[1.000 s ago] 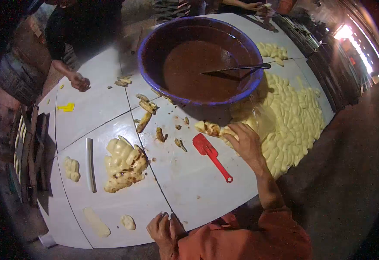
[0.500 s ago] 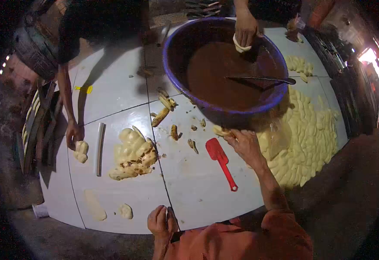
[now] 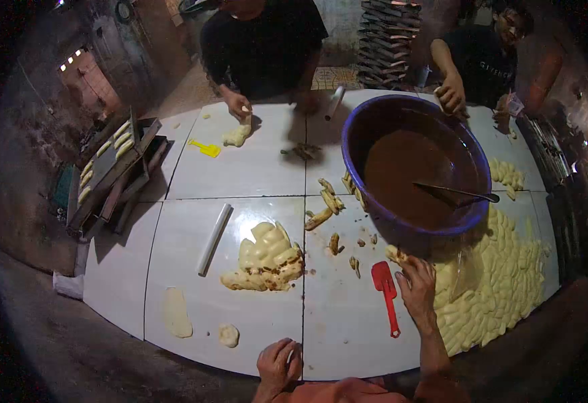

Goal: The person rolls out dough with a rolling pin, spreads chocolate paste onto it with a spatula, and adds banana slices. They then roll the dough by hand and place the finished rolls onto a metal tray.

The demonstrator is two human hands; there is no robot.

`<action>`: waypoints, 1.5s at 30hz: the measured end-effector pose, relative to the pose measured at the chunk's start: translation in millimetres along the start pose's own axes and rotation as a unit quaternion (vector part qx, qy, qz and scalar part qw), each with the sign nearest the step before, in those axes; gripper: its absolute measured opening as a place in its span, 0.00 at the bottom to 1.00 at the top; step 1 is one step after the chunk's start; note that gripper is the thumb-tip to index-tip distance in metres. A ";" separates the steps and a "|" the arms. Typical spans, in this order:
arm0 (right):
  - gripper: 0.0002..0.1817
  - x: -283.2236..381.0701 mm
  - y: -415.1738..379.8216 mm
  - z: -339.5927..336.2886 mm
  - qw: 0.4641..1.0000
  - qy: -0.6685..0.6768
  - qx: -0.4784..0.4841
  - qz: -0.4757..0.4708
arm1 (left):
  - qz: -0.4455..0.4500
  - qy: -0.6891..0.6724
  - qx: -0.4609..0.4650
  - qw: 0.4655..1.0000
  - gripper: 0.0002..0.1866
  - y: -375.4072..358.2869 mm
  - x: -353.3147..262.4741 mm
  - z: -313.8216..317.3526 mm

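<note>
My right hand (image 3: 416, 287) reaches over the white table (image 3: 247, 168) beside the blue basin (image 3: 374, 121) and pinches a small piece of pale dough (image 3: 395, 254) smeared with brown filling. A red spatula (image 3: 386, 290) lies just left of that hand. My left hand (image 3: 278, 364) rests with curled fingers on the near table edge, holding nothing. The basin holds brown paste (image 3: 408, 174) with a long spoon (image 3: 456, 193) in it. Many pale dough pieces (image 3: 502, 282) lie to the right of my right hand.
A heap of dough pieces (image 3: 265, 258) and a white rolling stick (image 3: 213, 238) lie mid-table. Filled scraps (image 3: 327, 201) are scattered near the basin. Two other people work at the far side; one hand presses dough (image 3: 237, 134). Stacked trays (image 3: 109, 168) stand left, a yellow scraper (image 3: 206, 148) nearby.
The view has swung upward and left, showing the people across the table. My right hand has stayed by the basin with the dough piece. My left hand remains at the table edge.
</note>
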State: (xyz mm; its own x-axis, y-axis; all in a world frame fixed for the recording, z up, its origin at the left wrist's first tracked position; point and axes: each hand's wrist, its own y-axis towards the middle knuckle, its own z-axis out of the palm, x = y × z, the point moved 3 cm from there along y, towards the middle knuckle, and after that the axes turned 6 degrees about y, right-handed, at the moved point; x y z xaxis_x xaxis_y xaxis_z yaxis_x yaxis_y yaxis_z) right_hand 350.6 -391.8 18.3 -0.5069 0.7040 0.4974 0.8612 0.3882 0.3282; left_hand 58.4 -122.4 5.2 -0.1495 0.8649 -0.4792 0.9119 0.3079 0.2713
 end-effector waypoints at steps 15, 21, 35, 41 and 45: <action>0.10 24.2 19.3 -54.8 0.989 0.084 -0.066 0.104 | -0.003 -0.070 -0.049 0.996 0.16 -2.7 12.5 7.1; 0.09 96.0 -17.7 7.9 0.957 0.182 0.157 0.161 | -0.022 -0.078 -0.029 0.996 0.15 -4.4 7.6 -4.6; 0.48 310.2 -103.8 179.6 0.865 0.175 0.365 -0.296 | -0.087 0.144 0.152 0.974 0.39 -51.6 127.7 -47.2; 0.48 309.8 -113.3 177.9 0.888 0.032 0.375 -0.263 | -0.023 0.126 0.216 0.968 0.44 -39.5 142.7 -78.5; 0.47 318.9 -116.3 175.4 0.922 0.103 0.315 -0.202 | 0.059 0.117 0.200 0.971 0.44 -28.1 157.8 -87.4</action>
State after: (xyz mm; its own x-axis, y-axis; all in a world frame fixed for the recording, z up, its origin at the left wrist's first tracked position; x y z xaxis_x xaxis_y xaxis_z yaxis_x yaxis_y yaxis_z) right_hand 95.5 -108.1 -2.1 -0.7314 0.3243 0.5999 0.4191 0.9077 0.0203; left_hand -24.2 40.1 -5.1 -0.0751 0.9654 -0.2499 0.9964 0.0629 -0.0565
